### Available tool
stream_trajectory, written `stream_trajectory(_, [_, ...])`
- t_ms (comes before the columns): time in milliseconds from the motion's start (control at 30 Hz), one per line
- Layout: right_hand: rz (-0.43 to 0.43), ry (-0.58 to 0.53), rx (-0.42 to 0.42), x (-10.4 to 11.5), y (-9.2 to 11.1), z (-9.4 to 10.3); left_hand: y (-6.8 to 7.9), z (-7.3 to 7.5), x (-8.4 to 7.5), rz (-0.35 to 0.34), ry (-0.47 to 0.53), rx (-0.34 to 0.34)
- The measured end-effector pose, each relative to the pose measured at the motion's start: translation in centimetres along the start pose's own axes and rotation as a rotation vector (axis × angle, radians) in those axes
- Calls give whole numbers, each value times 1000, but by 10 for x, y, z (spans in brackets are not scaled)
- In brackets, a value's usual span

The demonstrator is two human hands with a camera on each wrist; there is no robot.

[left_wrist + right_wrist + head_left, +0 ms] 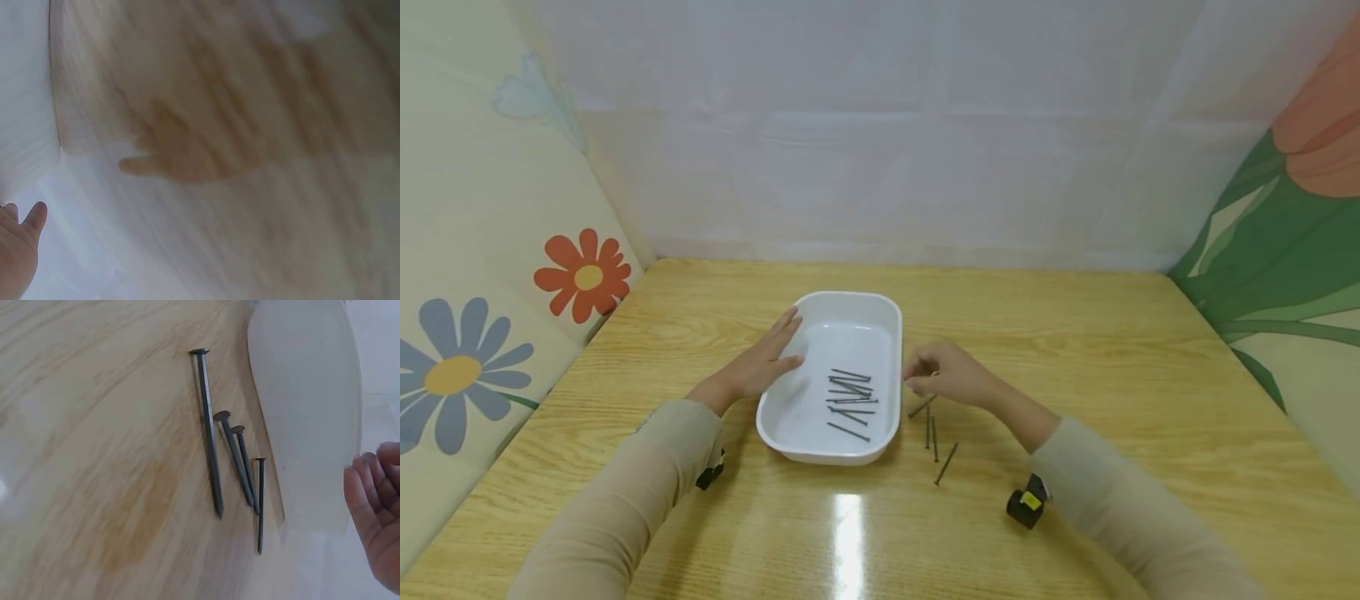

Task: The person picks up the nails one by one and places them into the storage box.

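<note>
A white tray [891,333] stands on the wooden table with several nails [850,432] lying in its front right part. My left hand [758,360] rests on the tray's left rim, fingers extended and the thumb over the inside. In the left wrist view, part of this hand [17,250] shows at the lower left corner. Beside the tray's right wall is my right hand [953,373], its fingers loosely bent, with no nail visible in them. Below that hand, several loose nails [209,434] lie on the table to the right of the tray.
Wood-grain table [1075,333] surrounds the tray. A pale cloth [880,183] hangs along the back edge, and flower-printed panels [467,208] stand at both sides. Small black wrist devices [1025,505] hang under the sleeves.
</note>
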State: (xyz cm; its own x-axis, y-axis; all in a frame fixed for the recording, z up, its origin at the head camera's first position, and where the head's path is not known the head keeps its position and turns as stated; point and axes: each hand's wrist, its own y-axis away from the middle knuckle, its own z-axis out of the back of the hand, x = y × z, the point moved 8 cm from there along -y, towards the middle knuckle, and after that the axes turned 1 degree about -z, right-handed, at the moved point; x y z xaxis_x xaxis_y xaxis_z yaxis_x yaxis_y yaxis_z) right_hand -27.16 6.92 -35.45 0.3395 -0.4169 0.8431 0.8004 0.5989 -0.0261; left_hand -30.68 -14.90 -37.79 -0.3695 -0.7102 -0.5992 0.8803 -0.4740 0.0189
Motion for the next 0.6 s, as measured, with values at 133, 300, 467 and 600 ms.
stream_trajectory(133, [-28,29,13,-8,4,2,1,1,-1,-1,1,1])
stream_trajectory(300, [-66,62,18,-17,7,4,1,1,-2,-3,4,4])
stream_trajectory(467, [-74,105,4,-23,8,8,1,1,-1,1,4,1])
stream_trajectory(600, [-84,143,-1,-32,7,10,0,1,0,4,2,-1])
